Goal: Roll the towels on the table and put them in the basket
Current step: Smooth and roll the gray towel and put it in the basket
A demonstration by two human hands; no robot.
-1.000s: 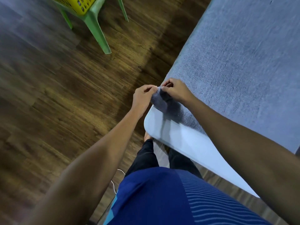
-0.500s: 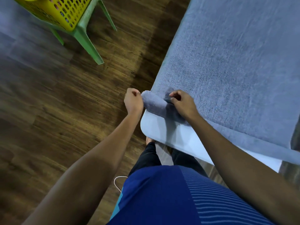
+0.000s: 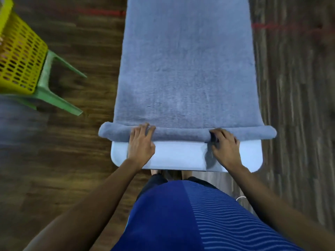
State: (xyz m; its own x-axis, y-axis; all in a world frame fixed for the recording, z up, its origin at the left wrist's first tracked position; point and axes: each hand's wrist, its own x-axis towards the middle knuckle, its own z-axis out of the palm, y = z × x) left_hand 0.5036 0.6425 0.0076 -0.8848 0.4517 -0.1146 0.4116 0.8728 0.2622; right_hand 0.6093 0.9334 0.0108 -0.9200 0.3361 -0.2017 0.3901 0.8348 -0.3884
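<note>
Fingers point(image 3: 143, 130) of left hand point(image 3: 141, 145) flat on towel roll point(image 3: 181, 134), right hand point(image 3: 226, 149) clenching it

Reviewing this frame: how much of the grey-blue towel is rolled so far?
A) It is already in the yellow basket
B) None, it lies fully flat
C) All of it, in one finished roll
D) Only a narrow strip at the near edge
D: the towel is rolled only along its near edge, where the left hand and right hand are on it; the rest lies flat on the table.

Grey-blue fluffy towel point(image 3: 186, 69), part rolled on a pale-blue rounded desk point(image 3: 177, 157)
The left hand point(image 3: 141, 144) presses the roll with straight fingers; the right hand point(image 3: 225, 147) curls round it.
</note>
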